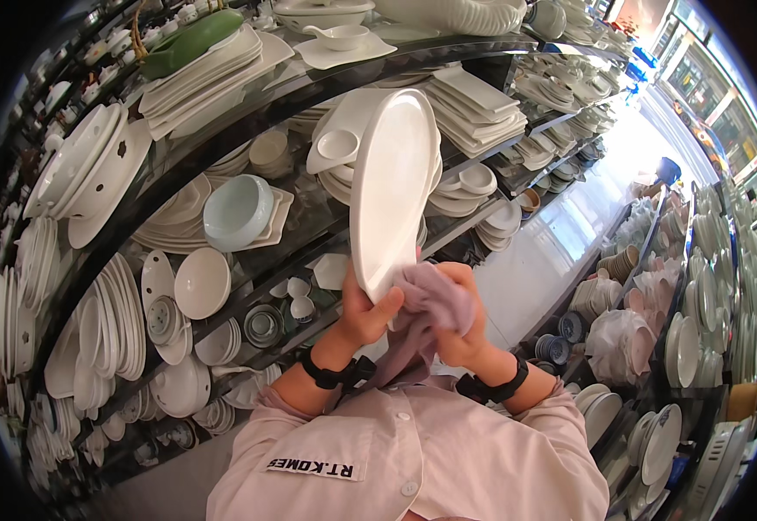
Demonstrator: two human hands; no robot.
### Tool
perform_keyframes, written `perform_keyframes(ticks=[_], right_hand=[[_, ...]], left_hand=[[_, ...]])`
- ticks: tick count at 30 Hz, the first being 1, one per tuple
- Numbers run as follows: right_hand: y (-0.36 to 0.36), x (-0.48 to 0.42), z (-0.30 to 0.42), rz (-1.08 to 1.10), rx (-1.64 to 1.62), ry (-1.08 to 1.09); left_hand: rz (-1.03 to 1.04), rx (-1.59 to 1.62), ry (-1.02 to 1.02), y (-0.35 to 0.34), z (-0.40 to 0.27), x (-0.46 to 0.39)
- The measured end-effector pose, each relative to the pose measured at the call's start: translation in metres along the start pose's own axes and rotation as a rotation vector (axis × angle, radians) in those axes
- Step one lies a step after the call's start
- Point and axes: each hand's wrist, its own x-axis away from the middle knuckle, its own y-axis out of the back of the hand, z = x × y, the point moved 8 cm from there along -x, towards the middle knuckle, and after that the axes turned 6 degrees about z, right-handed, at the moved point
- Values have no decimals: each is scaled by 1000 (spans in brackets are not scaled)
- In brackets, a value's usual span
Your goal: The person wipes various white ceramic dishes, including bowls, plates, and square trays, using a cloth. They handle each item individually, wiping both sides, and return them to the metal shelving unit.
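Observation:
A long white ceramic serving plate (395,169), oval at the far end and narrowing toward me, is held up in front of my chest. My left hand (367,309) grips its narrow near end, thumb on the top face and fingers out of sight beneath. In my right hand (462,319) is a bunched mauve cloth (434,296), pressed near the plate's lower right edge. The cloth's loose end hangs down toward my shirt. Both wrists wear black bands.
Glass-topped shelves (326,75) ahead and to the left carry stacked white plates (476,107) and a pale blue bowl (238,211). A green boat-shaped dish (193,42) sits at top left. More crockery racks (645,273) stand right, across a shiny tiled floor (548,254).

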Motion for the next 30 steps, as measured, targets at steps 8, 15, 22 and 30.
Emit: perform_keyframes(ticks=[8, 15, 22, 30], right_hand=[[-52, -15, 24, 174, 680, 140], [-36, 0, 10, 448, 822, 324], [43, 40, -101, -376, -375, -673], [-14, 13, -99, -502, -846, -563]], left_hand=[[-68, 522, 294, -1, 27, 7], [-167, 473, 248, 24, 16, -2], [-189, 556, 325, 32, 29, 6], [-16, 44, 364, 33, 44, 3]])
